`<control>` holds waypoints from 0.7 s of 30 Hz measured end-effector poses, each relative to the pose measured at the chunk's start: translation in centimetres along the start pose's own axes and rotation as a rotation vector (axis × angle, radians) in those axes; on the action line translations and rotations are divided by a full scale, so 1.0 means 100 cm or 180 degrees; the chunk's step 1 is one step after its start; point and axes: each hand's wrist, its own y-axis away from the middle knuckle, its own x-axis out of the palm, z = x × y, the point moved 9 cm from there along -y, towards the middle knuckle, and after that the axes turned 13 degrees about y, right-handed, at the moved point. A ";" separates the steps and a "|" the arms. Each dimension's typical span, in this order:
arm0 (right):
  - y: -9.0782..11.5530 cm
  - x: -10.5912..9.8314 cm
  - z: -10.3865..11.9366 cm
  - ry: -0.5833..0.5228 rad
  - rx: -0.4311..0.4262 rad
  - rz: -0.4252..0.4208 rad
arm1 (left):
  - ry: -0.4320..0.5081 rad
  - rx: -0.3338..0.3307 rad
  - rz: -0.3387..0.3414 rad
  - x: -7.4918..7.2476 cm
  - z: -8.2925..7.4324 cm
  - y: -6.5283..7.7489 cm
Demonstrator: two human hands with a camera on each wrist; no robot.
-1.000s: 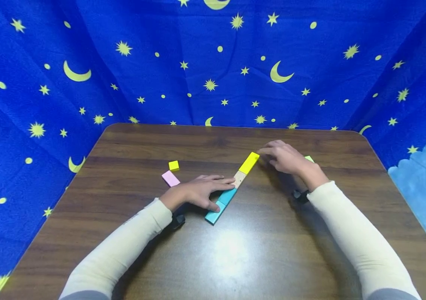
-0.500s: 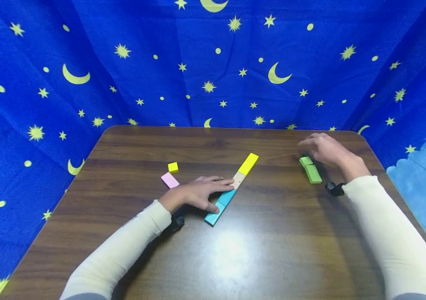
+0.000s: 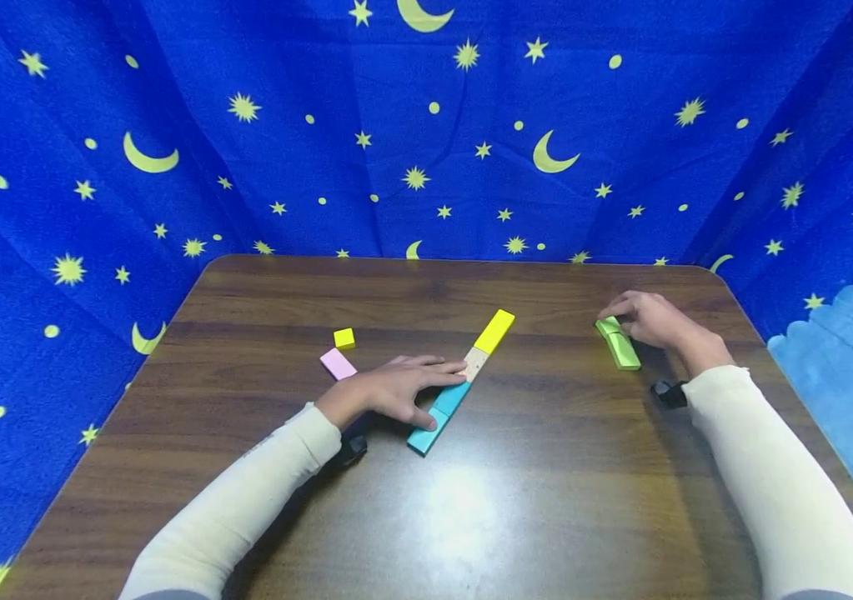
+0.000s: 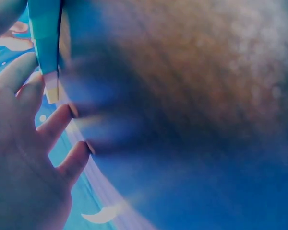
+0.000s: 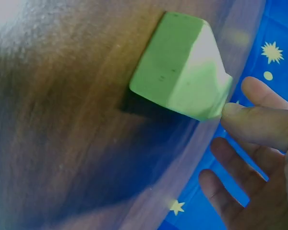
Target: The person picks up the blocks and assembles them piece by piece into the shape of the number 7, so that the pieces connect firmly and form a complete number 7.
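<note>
A slanting row of blocks lies on the table in the head view: two teal blocks [image 3: 452, 399], a speckled beige block [image 3: 474, 362] and a long yellow block [image 3: 494, 331] at the far end. Across its left side rests my left hand [image 3: 402, 388], fingers spread, the thumb on the nearest teal block and fingertips at the beige one. To the right, two green blocks lie end to end. My right hand [image 3: 654, 319] pinches the far, smaller green block [image 3: 608, 326] between thumb and index finger. The longer green block [image 5: 177, 57] fills the middle of the right wrist view.
A small yellow block [image 3: 344, 338] and a pink block [image 3: 337, 363] lie left of the row, the pink one close to my left wrist. Beyond the wooden table [image 3: 283, 292] hangs a blue star-patterned curtain [image 3: 283, 83]. Light-blue cloth [image 3: 846, 392] borders the right side.
My right hand has left the row's yellow end, moved right and come down on the far green block. The left hand stays where it was on the row.
</note>
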 end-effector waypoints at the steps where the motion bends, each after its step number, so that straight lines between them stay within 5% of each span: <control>1: 0.000 0.001 0.000 0.0003 -0.0011 -0.0015 | 0.0001 0.0004 -0.0004 0.000 0.000 0.000; 21: -0.001 0.016 -0.030 -0.0105 0.0858 0.0176 | 0.0020 0.0009 -0.0033 0.001 0.000 0.003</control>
